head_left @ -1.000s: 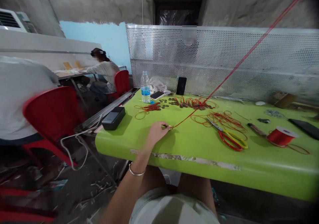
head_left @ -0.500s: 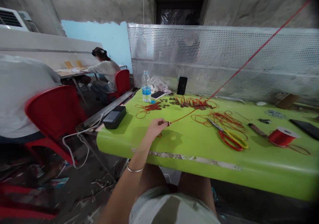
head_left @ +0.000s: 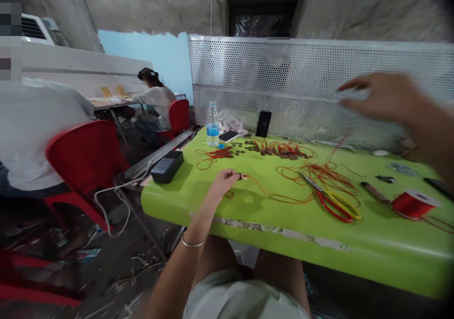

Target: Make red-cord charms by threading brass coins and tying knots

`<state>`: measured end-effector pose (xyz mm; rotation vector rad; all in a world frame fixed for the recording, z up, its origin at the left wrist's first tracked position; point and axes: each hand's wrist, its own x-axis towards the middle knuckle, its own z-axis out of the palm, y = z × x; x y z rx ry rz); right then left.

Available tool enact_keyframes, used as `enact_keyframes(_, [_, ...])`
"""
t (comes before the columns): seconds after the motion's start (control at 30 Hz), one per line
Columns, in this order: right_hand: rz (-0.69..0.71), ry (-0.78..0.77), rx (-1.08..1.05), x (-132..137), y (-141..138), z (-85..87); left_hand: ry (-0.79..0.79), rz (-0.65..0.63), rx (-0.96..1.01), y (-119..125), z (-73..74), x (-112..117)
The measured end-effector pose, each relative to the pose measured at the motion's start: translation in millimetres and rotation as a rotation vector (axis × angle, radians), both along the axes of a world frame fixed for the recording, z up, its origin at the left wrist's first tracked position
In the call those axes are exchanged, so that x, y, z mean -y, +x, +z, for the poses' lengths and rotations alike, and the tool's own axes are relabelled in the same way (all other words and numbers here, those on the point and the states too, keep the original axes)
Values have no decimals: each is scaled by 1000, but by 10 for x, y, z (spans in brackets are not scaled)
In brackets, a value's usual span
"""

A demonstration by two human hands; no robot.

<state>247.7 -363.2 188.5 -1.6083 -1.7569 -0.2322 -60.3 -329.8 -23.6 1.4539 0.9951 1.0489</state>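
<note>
My left hand (head_left: 227, 179) is closed in a pinch over the near part of the green table, holding a small dark coin-like disc (head_left: 241, 176). From this disc a thin red cord (head_left: 275, 196) runs slack to the right over the tabletop, towards a loose tangle of cord (head_left: 328, 174). High on the right, my right hand (head_left: 390, 96) is in the air, blurred, with thumb and forefinger apart and nothing seen between them. Below it lie scissors (head_left: 331, 198) with one red and one yellow handle, and a spool of red cord (head_left: 414, 203).
Corded discs (head_left: 280, 148) are heaped at the table's back, beside a water bottle (head_left: 213, 126) and two phones, one flat (head_left: 229, 136), one upright (head_left: 263, 123). A black box (head_left: 167, 166) sits at the left edge. Perforated metal panelling (head_left: 319, 82) stands behind. Two people sit at left.
The cord, stretched taut to the upper right before, has dropped slack onto the table. My right hand has come into view at upper right. My left hand keeps its pinch.
</note>
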Motion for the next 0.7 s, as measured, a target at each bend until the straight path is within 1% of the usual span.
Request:
enact_keyframes(0.03, [46, -85, 12, -11, -135, -186, 2, -4, 6, 2, 1, 4])
enact_keyframes(0.07, [113, -205, 27, -21, -302, -425, 5, -5, 11, 3, 2, 8])
enact_keyframes(0.1, [233, -331, -63, -30, -486, -696, 9, -4, 14, 5, 2, 12])
enact_keyframes(0.13, [333, -406, -136, -41, -674, -973, 12, -1, 14, 6, 1, 15])
enact_keyframes(0.17, [405, -456, -210, -54, -851, -1232, 15, 4, 12, 7, -1, 17])
enact_keyframes(0.2, [461, -491, -293, -69, -1007, -1455, 19, 9, 9, 6, -4, 17])
enact_keyframes(0.23, [504, -491, -356, -85, -1135, -1630, 23, 12, 5, 5, -9, 17])
enact_keyframes(0.27, [525, -478, -414, -101, -1233, -1756, 28, 12, -1, 4, -14, 15])
enact_keyframes(0.3, [529, -468, -468, -115, -1302, -1837, 33, 11, -6, 3, -19, 13])
enact_keyframes(0.33, [527, -463, -515, -128, -1345, -1884, 38, 14, -11, 2, -24, 11])
enact_keyframes(0.47, [526, -486, -662, -162, -1374, -1943, 58, 29, -43, 10, -33, 1])
enact_keyframes(0.7, [567, -458, -804, -214, -1373, -2134, 98, 34, -86, 24, -37, 2])
